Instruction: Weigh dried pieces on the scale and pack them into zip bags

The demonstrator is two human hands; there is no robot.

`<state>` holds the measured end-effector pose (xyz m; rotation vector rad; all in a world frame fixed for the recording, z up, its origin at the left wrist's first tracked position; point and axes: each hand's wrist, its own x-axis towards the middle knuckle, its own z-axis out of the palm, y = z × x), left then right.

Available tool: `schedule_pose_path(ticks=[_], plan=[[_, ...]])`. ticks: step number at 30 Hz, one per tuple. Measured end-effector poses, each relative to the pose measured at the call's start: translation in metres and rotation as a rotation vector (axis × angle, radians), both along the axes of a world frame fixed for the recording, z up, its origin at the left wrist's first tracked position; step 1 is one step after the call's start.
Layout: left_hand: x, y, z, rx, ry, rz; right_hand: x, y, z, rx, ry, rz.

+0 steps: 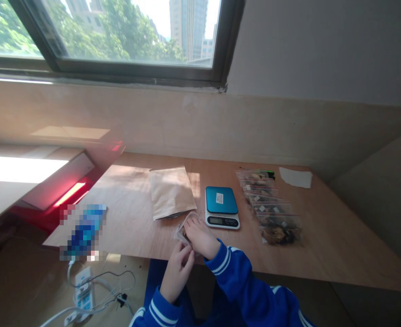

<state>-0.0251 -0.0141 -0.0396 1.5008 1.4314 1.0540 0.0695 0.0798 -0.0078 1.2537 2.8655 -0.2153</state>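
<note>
Above the table's front edge, a small clear plastic bag (179, 233) is between my two hands, with something brownish inside that I cannot make out. My left hand (177, 270) pinches the near edge of the bag between thumb and fingers. My right hand (199, 235) reaches over the bag's mouth, its fingers bent down and close together; the fingertips are hidden, and what they hold does not show. Just beyond lies a brown paper pouch (171, 193). A kitchen scale (221, 203) with a blue top stands right of it, nothing on its plate.
Several zip bags (277, 222) of dark and tan dried pieces overlap in a row on the right. A white paper piece (295, 177) lies at the back right of the wooden table (336, 236). A power strip (84, 290) with cables is low at left.
</note>
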Motion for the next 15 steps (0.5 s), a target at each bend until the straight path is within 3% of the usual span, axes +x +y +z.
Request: schedule_pose_path(ticks=[8, 15], plan=[[-0.013, 0.001, 0.0, -0.025, 0.1, 0.019, 0.003, 0.0, -0.015, -0.049, 0.103, -0.059], [-0.028, 0.0, -0.001, 0.053, 0.086, 0.22, 0.013, 0.001, -0.009, -0.177, 0.35, -0.006]])
